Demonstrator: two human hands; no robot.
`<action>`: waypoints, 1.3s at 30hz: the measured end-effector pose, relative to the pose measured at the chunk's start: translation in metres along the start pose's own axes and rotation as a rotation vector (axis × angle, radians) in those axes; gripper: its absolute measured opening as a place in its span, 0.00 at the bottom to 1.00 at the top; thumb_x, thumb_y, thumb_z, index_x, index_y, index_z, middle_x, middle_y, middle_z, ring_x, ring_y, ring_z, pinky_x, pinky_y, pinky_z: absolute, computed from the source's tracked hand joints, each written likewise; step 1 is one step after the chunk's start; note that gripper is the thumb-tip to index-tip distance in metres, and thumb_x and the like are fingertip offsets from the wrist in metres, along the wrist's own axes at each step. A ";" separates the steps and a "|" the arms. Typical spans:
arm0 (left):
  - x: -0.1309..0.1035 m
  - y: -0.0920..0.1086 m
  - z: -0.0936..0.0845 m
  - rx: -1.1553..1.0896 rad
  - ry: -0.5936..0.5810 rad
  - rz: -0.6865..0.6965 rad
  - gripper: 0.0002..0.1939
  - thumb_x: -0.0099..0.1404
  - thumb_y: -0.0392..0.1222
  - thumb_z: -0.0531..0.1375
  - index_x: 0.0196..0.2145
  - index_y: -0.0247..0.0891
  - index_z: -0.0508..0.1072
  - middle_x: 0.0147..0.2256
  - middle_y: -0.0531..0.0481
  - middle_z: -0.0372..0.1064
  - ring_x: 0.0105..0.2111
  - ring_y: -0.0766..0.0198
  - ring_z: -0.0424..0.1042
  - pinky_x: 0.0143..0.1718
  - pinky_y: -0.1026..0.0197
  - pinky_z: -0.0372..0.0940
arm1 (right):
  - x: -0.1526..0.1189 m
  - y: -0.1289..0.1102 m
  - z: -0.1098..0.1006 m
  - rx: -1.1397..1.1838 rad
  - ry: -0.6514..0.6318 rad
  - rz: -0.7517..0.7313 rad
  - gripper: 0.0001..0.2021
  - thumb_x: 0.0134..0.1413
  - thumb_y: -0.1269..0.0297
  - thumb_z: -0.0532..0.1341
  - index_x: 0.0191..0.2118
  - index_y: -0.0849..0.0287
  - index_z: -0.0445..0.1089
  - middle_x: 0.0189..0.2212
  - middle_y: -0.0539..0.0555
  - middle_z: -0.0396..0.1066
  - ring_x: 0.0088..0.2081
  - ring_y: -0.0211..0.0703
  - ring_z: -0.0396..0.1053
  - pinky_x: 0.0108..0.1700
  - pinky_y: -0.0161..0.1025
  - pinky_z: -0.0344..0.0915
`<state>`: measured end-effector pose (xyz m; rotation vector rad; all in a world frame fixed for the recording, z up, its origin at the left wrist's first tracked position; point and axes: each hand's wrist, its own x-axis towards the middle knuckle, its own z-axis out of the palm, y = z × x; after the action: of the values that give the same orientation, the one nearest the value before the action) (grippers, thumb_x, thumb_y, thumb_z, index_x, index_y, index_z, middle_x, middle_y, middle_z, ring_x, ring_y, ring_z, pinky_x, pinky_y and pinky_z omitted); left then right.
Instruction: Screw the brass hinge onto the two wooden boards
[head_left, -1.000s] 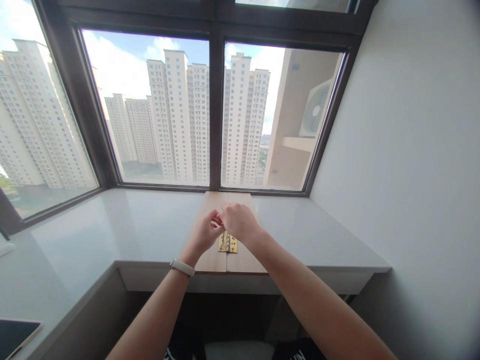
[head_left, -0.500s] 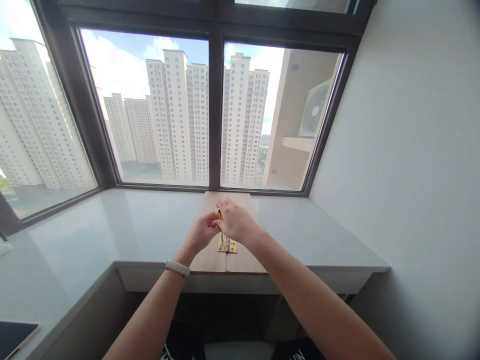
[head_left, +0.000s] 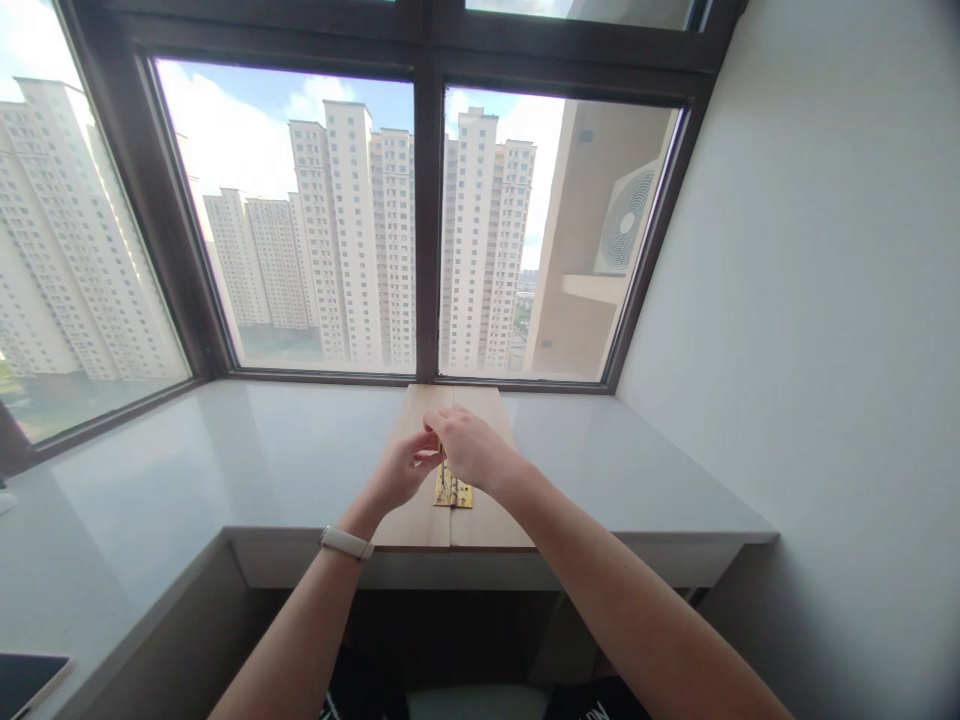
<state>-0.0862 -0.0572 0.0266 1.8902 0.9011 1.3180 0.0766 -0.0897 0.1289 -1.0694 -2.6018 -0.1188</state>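
My left hand (head_left: 401, 468), with a pale band on its wrist, has its fingers curled in against my right hand. My right hand (head_left: 474, 445) arches over from the other side, thumb and fingers drawn together. Between them a small dark-and-yellow bit shows, mostly covered by the fingers, so I cannot make out what they grip. Just below the hands lies a flat yellow piece (head_left: 454, 495) printed with dark branch-like marks. It rests across the seam of a light wooden board (head_left: 416, 525), and its upper part is hidden by the hands.
The wooden board spans a white counter (head_left: 300, 450) from the window frame (head_left: 427, 250) to the front edge. A dark flat device (head_left: 30, 680) lies at the lower left. A white wall (head_left: 787, 300) rises on the right.
Both hands have come closer together, and the right fingertips have moved slightly left and down. Less of the small dark-and-yellow bit shows between them. The view has shifted a little.
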 end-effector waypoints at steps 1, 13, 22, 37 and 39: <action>0.000 -0.001 0.000 -0.005 -0.004 0.001 0.12 0.62 0.40 0.62 0.44 0.35 0.75 0.40 0.43 0.76 0.42 0.55 0.75 0.43 0.54 0.70 | 0.000 0.000 0.000 0.017 -0.001 -0.013 0.14 0.54 0.81 0.58 0.43 0.58 0.66 0.40 0.55 0.71 0.46 0.43 0.66 0.43 0.35 0.60; -0.001 0.003 0.013 0.139 0.155 0.025 0.06 0.60 0.40 0.63 0.32 0.38 0.69 0.29 0.51 0.72 0.30 0.64 0.72 0.30 0.65 0.65 | 0.004 -0.010 0.009 -0.160 0.069 0.276 0.09 0.67 0.61 0.54 0.43 0.59 0.68 0.36 0.58 0.74 0.36 0.47 0.74 0.36 0.39 0.62; 0.000 0.004 0.002 -0.044 -0.036 0.008 0.14 0.65 0.42 0.61 0.47 0.36 0.73 0.42 0.43 0.76 0.44 0.55 0.76 0.46 0.53 0.71 | -0.002 0.001 -0.001 -0.065 0.001 0.047 0.11 0.56 0.79 0.57 0.41 0.58 0.66 0.39 0.55 0.71 0.45 0.43 0.68 0.42 0.35 0.60; 0.000 -0.001 0.010 0.091 0.074 0.020 0.08 0.61 0.41 0.63 0.39 0.38 0.72 0.34 0.48 0.75 0.34 0.61 0.75 0.35 0.62 0.69 | 0.002 -0.007 0.006 -0.140 0.034 0.232 0.07 0.62 0.68 0.57 0.46 0.57 0.66 0.39 0.56 0.73 0.37 0.45 0.73 0.36 0.37 0.61; 0.000 -0.001 0.007 0.047 0.005 0.011 0.11 0.63 0.42 0.62 0.43 0.38 0.73 0.39 0.45 0.76 0.38 0.59 0.76 0.39 0.59 0.71 | 0.000 -0.004 0.005 -0.131 0.023 0.167 0.11 0.57 0.73 0.59 0.46 0.57 0.65 0.40 0.56 0.72 0.39 0.45 0.72 0.37 0.36 0.61</action>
<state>-0.0794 -0.0575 0.0240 1.9310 0.9326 1.3198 0.0725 -0.0914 0.1246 -1.3181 -2.5004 -0.2634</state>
